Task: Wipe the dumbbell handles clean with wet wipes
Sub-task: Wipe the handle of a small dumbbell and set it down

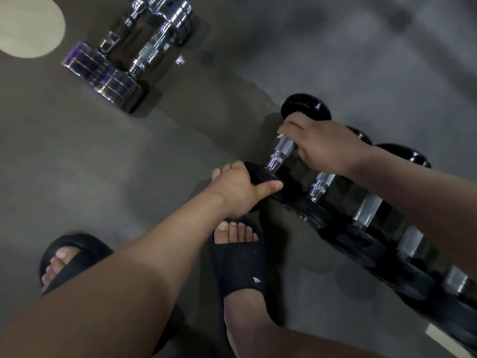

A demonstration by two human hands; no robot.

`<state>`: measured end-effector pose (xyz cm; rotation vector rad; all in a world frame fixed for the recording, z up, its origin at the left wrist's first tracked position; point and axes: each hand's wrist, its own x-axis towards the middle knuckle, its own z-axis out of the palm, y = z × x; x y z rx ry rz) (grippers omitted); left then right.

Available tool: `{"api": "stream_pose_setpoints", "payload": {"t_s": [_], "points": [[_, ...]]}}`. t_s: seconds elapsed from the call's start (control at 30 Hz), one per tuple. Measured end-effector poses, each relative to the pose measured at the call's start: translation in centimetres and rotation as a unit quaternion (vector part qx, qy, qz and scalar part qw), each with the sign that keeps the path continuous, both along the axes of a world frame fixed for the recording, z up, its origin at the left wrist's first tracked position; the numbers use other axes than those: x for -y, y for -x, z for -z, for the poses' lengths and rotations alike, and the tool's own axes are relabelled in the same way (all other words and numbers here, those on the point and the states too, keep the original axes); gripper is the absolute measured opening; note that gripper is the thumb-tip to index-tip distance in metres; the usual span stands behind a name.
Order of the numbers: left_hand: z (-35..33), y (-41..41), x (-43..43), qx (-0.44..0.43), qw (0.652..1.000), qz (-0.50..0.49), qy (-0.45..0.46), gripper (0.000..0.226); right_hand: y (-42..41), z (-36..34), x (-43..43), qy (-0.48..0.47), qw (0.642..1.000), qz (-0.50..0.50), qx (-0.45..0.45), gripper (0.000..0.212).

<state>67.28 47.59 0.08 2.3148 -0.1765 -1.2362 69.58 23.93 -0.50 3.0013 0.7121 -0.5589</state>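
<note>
Grey concrete floor [129, 164], darker where it looks damp, carries a black dumbbell [305, 105] lying at the end of a row. Its knurled chrome handle [282, 148] slants up and away from the person. The right hand [327, 146] comes in from the right, palm down, fingers curled over the upper part of the handle, with a sliver of white wet wipe [280, 136] showing at the fingertips. The left hand [237, 187], arm stretched forward, grips the dumbbell's near head, thumb lying straight along it. More black dumbbells [366, 210] run off to the lower right. Feet in black slides [240, 264] stand just beside them. Two chrome dumbbells [124, 60] lie well apart, farther off to the left.
</note>
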Motion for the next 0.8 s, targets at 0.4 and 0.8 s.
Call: {"api": "stream_pose_setpoints", "payload": {"t_s": [0.4, 0.8], "points": [[0.1, 0.1, -0.2, -0.005, 1.0, -0.01, 0.006, 0.095, 1.1, -0.5, -0.8, -0.027, 0.996, 0.073, -0.038, 0.065], [0.3, 0.3, -0.2, 0.008, 1.0, -0.005, 0.004, 0.094, 2.3, -1.3, -1.3, -0.028, 0.999, 0.026, -0.013, 0.064]]}}
